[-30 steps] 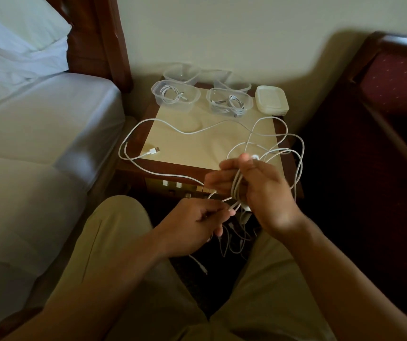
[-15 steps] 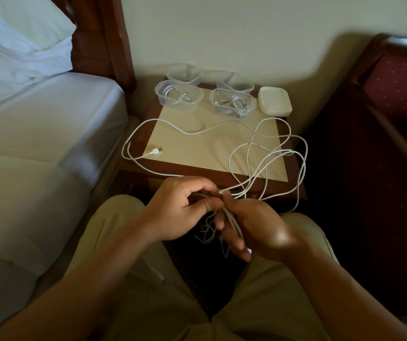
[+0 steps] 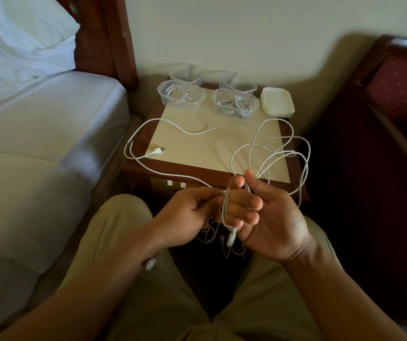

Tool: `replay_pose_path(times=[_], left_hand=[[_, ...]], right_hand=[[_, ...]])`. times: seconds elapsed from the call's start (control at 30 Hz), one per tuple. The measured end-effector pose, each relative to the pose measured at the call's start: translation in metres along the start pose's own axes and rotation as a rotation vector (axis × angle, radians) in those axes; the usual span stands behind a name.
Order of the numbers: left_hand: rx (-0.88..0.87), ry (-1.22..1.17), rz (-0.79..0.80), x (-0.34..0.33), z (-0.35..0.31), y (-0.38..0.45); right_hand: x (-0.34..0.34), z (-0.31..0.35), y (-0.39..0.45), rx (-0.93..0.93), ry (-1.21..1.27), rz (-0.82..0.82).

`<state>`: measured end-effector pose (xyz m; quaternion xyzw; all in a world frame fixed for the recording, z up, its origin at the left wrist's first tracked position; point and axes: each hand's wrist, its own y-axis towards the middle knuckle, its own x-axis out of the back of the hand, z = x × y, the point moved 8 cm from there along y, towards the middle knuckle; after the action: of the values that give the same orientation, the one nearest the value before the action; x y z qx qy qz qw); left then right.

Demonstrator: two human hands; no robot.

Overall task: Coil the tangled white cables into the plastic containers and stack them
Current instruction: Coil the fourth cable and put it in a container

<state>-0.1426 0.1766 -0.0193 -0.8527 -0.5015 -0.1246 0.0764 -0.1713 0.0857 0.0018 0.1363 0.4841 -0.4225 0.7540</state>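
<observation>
A long white cable (image 3: 192,132) trails in loose loops over the bedside table (image 3: 212,153), its USB plug (image 3: 158,151) lying near the table's left edge. My right hand (image 3: 261,215) holds a few turns of the cable wound round its fingers, thumb pressing on top. My left hand (image 3: 192,215) pinches the strand just left of those fingers. Two clear containers (image 3: 182,95) (image 3: 235,103) at the table's back each hold a coiled white cable. Behind them stand two more clear containers (image 3: 187,74) (image 3: 238,81) that look bare inside.
A stack of white lids (image 3: 277,102) sits at the table's back right corner. A bed with white sheets (image 3: 37,134) is at the left, a dark red chair (image 3: 394,99) at the right. More cable ends dangle between my knees (image 3: 227,242).
My right hand has turned palm towards me and risen, with cable loops now wound round its fingers. My left hand moved up beside it, still pinching the strand.
</observation>
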Motion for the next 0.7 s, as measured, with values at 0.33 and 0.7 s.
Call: replay_pose_path(times=[0.33, 0.7], left_hand=[[-0.043, -0.006, -0.119, 0.008, -0.004, 0.001], [0.121, 0.075, 0.159, -0.024, 0.000, -0.009]], right_hand=[[-0.017, -0.024, -0.007, -0.207, -0.076, 0.126], [0.002, 0.031, -0.002, 0.397, -0.526, -0.455]])
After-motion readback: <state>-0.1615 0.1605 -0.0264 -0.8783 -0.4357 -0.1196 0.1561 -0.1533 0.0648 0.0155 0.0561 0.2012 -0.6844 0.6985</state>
